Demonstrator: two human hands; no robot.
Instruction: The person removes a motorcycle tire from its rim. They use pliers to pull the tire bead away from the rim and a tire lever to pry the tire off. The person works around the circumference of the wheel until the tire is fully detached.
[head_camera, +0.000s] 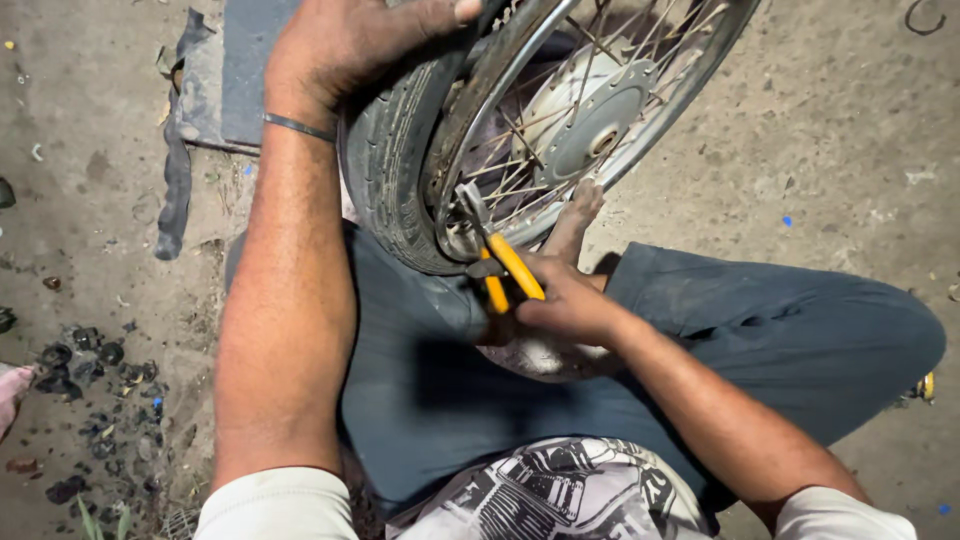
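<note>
Qty: 1 spoked wheel (560, 110) w/ tyre (385, 160) fitted, 1 pair of pliers (500, 262) w/ 2 yellow handles, 2 hands.

Wheel rests on the person's lap, over dark trousers (760, 330); hub (590, 125) faces up toward the camera. The rim arc runs from lower left to upper right.

Pliers: long axis runs diagonally, handles at lower right, metal nose pointing upper left. Nose sits at the inner edge of the rim (470, 130), among the spokes; whether it clamps anything cannot be told.

Right hand (565, 300): grip closed around both yellow handles, near their ends.

Left hand (350, 40): grip wrapped over the tyre's top edge, thumb laid across toward the rim. Thin bangle (298, 126) on the wrist.

Bare foot (575, 220) shows just behind the rim. Ground: dirt floor (830, 150), 1 dark rubber strip (178, 180) at left, scattered dark debris (85, 360).
</note>
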